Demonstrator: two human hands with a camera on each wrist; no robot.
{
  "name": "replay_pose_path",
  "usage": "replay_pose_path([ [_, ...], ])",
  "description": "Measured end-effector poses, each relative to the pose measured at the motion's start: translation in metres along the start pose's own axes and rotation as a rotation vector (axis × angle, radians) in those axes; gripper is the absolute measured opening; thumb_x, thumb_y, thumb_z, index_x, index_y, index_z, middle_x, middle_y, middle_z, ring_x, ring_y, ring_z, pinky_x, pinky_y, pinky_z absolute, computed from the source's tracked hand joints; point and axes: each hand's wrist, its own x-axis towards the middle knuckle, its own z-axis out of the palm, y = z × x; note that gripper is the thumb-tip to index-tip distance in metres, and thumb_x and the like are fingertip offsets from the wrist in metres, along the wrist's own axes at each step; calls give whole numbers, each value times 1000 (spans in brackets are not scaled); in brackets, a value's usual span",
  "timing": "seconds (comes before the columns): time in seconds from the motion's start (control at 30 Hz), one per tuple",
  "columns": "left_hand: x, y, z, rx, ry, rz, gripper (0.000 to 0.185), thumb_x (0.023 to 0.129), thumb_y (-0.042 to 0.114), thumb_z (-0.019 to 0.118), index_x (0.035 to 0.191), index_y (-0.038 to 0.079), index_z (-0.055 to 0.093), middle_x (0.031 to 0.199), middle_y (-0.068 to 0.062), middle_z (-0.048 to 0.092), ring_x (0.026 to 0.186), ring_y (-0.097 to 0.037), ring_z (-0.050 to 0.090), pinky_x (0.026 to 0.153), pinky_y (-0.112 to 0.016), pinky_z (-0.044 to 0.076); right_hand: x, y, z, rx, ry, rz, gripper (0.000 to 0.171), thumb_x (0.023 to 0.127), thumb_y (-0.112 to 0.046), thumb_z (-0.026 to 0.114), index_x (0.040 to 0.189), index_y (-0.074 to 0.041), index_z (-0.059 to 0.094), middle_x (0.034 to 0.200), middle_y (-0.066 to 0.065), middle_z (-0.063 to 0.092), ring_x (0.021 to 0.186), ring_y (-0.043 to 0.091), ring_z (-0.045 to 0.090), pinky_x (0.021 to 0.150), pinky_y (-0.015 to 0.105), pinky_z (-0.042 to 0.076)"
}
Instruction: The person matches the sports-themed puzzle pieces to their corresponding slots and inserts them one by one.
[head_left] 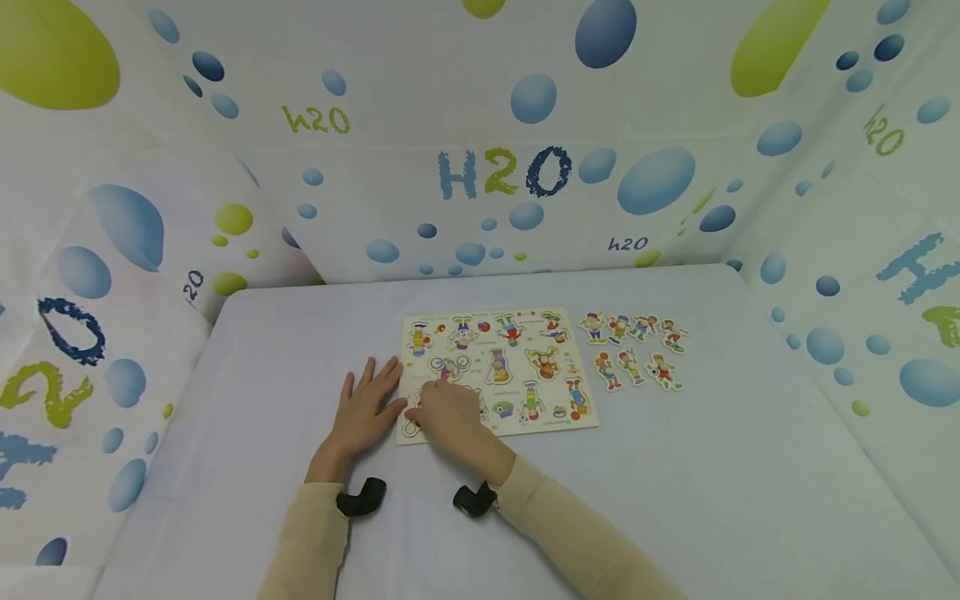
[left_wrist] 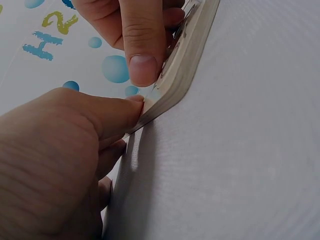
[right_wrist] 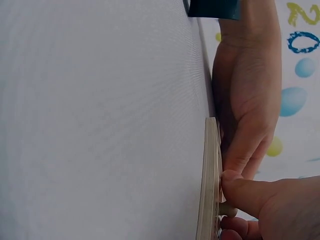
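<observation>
The flat wooden cartoon-figure puzzle board [head_left: 498,371] lies mid-counter [head_left: 300,333]. The left hand [head_left: 365,410], fingers spread flat, braces its 9 o'clock edge while the right hand [head_left: 448,414] pinches a piece there; loose figure pieces [head_left: 633,350] wait at 3 o'clock.

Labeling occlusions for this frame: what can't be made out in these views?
- Head view: the right hand covers the puzzle board's near-left part, so whatever piece its fingers are on is hidden.
- Head view: the loose pieces and the board's print are too small to read.
- Left wrist view: only the board's edge shows; its face is out of sight.
- Right wrist view: the left hand is cut off at the top edge, and the board again appears edge-on.
</observation>
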Motion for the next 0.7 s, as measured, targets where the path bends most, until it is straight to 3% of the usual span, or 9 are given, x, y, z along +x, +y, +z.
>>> replay_pose_path([
  [0.47,-1,-1,0,-12,22,14,61,95,27,59,147,2,40,156,-17,35,148,-46,14,117,-65,-1,-1,0,-5,23,-22,13,45,88,-57,63,76,-13,64,69,0,62,53,14,55,41,29,38],
  [0.7,1,-3,1,-21,-7,-5,62,95,27,59,148,3,38,157,-14,33,150,-43,11,119,-62,-4,-8,24,-20,132,-34,32,43,92,-55,59,76,-15,61,66,-4,55,53,9,46,43,24,34],
])
